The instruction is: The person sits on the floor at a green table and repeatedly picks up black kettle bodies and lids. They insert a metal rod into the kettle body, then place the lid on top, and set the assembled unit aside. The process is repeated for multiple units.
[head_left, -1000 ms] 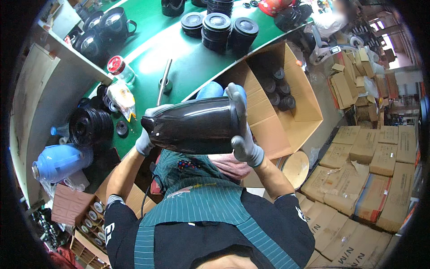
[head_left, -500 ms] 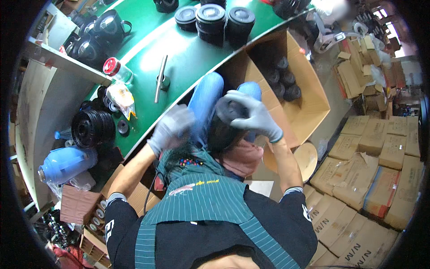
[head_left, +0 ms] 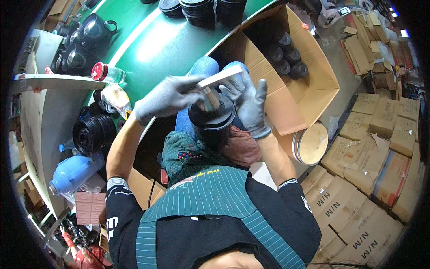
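A black round part [head_left: 215, 123] with a wide flange stands upright between my knees, over the lap of my green striped apron. Into its top goes the socket end of a T-handled metal tool [head_left: 220, 76]. My left hand [head_left: 169, 97], in a grey glove, is closed on the tool near the left end of its crossbar. On the other side, my gloved right hand [head_left: 250, 107] is open, with thumb and fingers spread beside the crossbar's right end. Whether its fingers touch the bar, I cannot tell.
An open cardboard box [head_left: 316, 101] at the right holds several black round parts [head_left: 277, 54]. More black parts [head_left: 197, 11] stand on the green table [head_left: 152, 54], with a red-lidded jar [head_left: 107, 73] nearer. Stacked cartons [head_left: 358, 179] fill the right; a blue jug [head_left: 74, 172] is left.
The T-handled tool has left the table and now sits on the black part. My left hand has closed on it. My right hand has let go of the part and opened.
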